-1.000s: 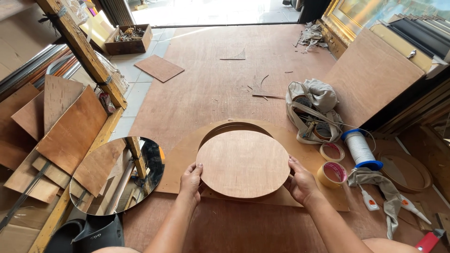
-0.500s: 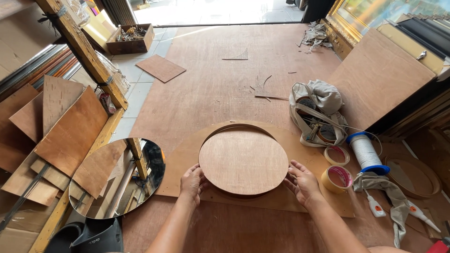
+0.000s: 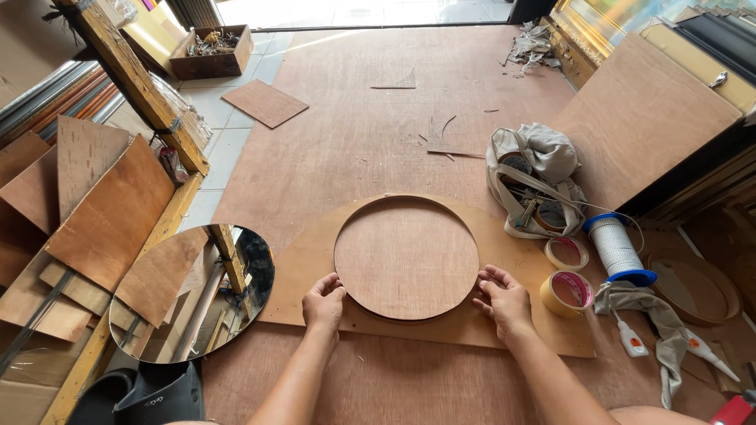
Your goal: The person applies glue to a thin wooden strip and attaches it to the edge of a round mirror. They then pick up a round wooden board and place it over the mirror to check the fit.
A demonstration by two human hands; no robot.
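At frame centre: round brown plywood disc (image 3: 406, 257) flat on a larger arched plywood sheet (image 3: 520, 315), both on the plywood-covered floor (image 3: 370, 118). Left hand (image 3: 323, 303) at disc's lower-left edge, fingers curled against rim, not clamped. Right hand (image 3: 504, 301) at lower-right edge, fingers spread, touching rim. Round mirror (image 3: 193, 293) lower left; tape rolls (image 3: 567, 291) just right.

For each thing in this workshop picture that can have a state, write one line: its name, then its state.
Round brown plywood disc: flat on the arched plywood board.
Left hand: touching the disc's edge.
Right hand: touching the disc's edge.
Round mirror: lying flat.
White cord spool: upright.
Grey cloth bag: open.
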